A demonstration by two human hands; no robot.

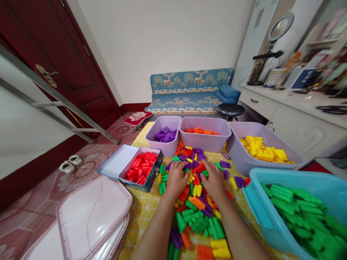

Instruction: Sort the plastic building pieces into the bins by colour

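Note:
A mixed pile of plastic building pieces (196, 218), shaped like joined tubes in green, orange, yellow, red and purple, covers the middle of the table. My left hand (176, 177) rests over its left side, thumb apart from the fingers, beside purple pieces. Across from it, my right hand (214, 181) lies on the pile with fingers apart, close to a red piece (199, 168). Neither hand visibly holds a piece; the fingertips are partly hidden among them. Green pieces (199, 222) lie between my forearms.
Lilac bins hold purple (166, 135), orange (203, 132) and yellow pieces (264, 148). A teal bin (264, 216) of green pieces stands right. Red pieces (141, 168) fill a hinged box at left. Stacked lids (93, 209) lie front left. A ladder (54, 92) leans beyond.

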